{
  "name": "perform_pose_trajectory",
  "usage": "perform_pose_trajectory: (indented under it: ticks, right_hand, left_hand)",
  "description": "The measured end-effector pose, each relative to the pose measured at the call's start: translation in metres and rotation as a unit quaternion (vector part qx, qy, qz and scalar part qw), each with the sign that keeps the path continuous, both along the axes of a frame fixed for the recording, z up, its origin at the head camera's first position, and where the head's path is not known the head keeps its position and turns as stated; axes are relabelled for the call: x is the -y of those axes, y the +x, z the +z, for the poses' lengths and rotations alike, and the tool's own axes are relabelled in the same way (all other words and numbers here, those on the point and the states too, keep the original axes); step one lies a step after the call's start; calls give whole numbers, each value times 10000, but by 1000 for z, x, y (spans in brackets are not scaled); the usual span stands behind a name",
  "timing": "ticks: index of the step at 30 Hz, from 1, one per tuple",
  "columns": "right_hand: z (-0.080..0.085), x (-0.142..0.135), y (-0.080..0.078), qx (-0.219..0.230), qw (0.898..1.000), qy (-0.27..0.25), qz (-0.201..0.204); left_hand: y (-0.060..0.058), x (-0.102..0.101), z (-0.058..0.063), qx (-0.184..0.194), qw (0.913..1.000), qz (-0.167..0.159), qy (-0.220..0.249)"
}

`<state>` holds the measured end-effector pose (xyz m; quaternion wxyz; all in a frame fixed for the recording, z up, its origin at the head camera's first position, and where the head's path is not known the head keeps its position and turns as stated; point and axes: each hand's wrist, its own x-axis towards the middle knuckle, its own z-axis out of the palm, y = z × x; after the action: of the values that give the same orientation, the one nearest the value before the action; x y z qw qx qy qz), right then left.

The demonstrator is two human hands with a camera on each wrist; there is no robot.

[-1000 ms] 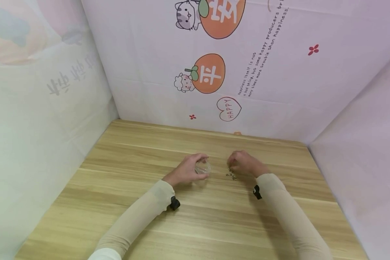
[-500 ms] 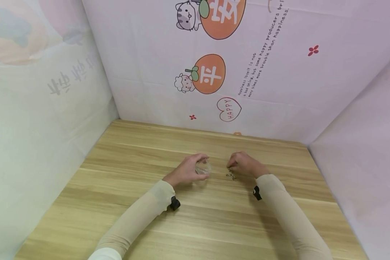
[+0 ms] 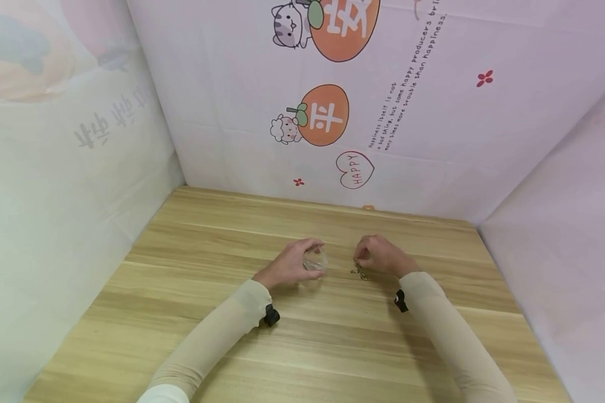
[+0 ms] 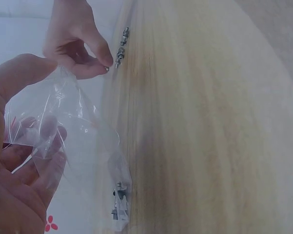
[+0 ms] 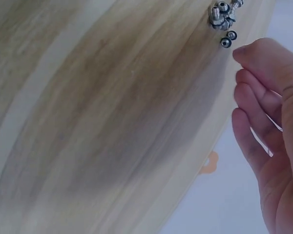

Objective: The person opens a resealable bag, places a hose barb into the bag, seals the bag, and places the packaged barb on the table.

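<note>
My left hand (image 3: pixel 292 263) grips a clear plastic bag (image 3: pixel 315 260), thumb on one side and fingers on the other, keeping its mouth spread. In the left wrist view a few small metal fittings (image 4: pixel 119 200) lie at the bottom of the bag (image 4: pixel 88 117). To the right of it, my right hand (image 3: pixel 380 254) is at a small heap of silvery metal fittings (image 3: pixel 359 272) on the table. A tiny metal piece (image 4: pixel 107 68) shows between its thumb and fingertip in the left wrist view. More fittings (image 5: pixel 222 17) lie just beyond the thumb in the right wrist view.
The wood-grain table (image 3: pixel 282 347) is enclosed by a printed white cloth at the back (image 3: pixel 232 112) and plain-looking cloth sides (image 3: pixel 564 224). Dark wrist cameras (image 3: pixel 271 315) sit on both cuffs.
My right hand stays at the heap, its fingertips shifting only slightly among the fittings. My left hand and the bag hold almost still.
</note>
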<state>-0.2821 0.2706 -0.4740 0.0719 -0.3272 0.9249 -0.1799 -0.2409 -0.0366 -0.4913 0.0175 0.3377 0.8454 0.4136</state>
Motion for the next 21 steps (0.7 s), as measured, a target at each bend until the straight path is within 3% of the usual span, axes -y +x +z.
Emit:
perform_pose_trajectory:
  ticks: [4, 21]
  right_hand:
    - [4, -2, 2, -42, 9999, -49, -145]
    - [25, -2, 10, -70, 9999, -73, -76]
  left_hand:
    - [1, 0, 0, 75, 10000, 10, 21]
    - [2, -3, 1, 65, 10000, -14, -37]
